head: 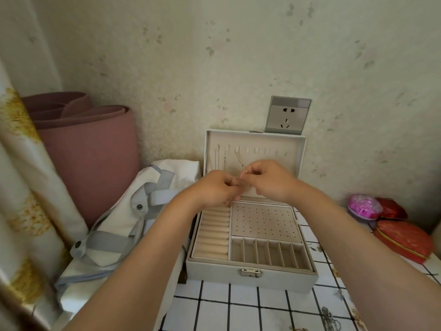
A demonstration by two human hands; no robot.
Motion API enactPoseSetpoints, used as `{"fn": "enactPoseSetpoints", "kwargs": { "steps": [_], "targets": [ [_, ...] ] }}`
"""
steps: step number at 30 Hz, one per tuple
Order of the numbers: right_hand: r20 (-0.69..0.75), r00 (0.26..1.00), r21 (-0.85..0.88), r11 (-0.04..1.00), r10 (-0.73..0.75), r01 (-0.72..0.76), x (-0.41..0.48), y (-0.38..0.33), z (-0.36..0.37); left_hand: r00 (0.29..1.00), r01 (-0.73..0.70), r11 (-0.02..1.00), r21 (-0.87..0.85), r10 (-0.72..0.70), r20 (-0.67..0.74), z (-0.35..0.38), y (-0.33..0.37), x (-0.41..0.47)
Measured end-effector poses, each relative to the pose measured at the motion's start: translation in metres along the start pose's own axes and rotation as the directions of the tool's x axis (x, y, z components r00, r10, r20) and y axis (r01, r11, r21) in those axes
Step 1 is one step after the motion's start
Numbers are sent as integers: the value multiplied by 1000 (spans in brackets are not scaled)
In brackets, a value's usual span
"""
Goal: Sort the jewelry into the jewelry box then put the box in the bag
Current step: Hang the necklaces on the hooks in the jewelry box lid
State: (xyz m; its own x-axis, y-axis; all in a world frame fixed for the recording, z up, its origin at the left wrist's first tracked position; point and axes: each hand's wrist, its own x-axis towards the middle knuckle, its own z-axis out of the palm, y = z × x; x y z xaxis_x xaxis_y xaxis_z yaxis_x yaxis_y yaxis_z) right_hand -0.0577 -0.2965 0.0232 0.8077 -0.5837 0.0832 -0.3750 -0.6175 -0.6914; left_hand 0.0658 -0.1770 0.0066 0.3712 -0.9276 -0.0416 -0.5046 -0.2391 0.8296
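Squarely at the centre of the view, the grey jewelry box [250, 273] sits open on the checked worktop [243, 309], its lid [274, 144] standing upright against the wall. Inside the base, ring rolls [212, 230] fill the 9 o'clock side, a perforated earring panel [262, 220] lies at 12 o'clock, and a row of divided slots [269, 254] runs along the front. A few thin chains [238, 158] hang from hooks in the lid. Both hands are raised in front of the lid, above the base. The right hand [269, 180] pinches a small gold piece [246, 172] between thumb and forefinger. The left hand [214, 189] has its fingers curled with the tips against the right hand's; whether it also grips the piece I cannot tell. At 9 o'clock of the box, just beside it, a white bag [133, 206] with grey straps lies slumped. Loose jewelry [329, 316] is scattered on the worktop at 5 o'clock. Red pouches [403, 240] and a pink sequinned item [362, 206] sit at 3 o'clock. A rolled pink mat [90, 149] stands at 10 o'clock beside a curtain [28, 187], and a wall socket [287, 115] is just above the lid.
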Motion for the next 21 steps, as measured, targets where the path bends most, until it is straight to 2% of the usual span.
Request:
{"fn": "enactPoseSetpoints", "kwargs": {
  "steps": [3,6,9,13,15,18,21],
  "targets": [
    [146,989,-65,998,36,-26,-3,8,8,999,-16,1000,-3,16,-44,-6,-1,0],
    [261,965,-96,994,-26,53,-9,11,21,996,-48,998,-28,46,-82,-8,1,1],
    [234,967,17,995,-104,103,-7,15,30,991,-74,996,-54,67,-115,-6,2,2],
    [155,987,95,995,-43,29,1,21,30,983,-114,993,-34,108,-147,-6,2,4],
    [129,991,119,993,-26,10,1,20,25,968,-128,984,128,152,-201,-8,-1,7],
    [47,998,205,979,-33,22,3,13,15,939,-140,883,447,262,-223,-11,-6,12],
    [-55,998,245,968,-43,55,8,9,5,929,-155,797,584,319,-188,-11,-12,15]
  ]
}}
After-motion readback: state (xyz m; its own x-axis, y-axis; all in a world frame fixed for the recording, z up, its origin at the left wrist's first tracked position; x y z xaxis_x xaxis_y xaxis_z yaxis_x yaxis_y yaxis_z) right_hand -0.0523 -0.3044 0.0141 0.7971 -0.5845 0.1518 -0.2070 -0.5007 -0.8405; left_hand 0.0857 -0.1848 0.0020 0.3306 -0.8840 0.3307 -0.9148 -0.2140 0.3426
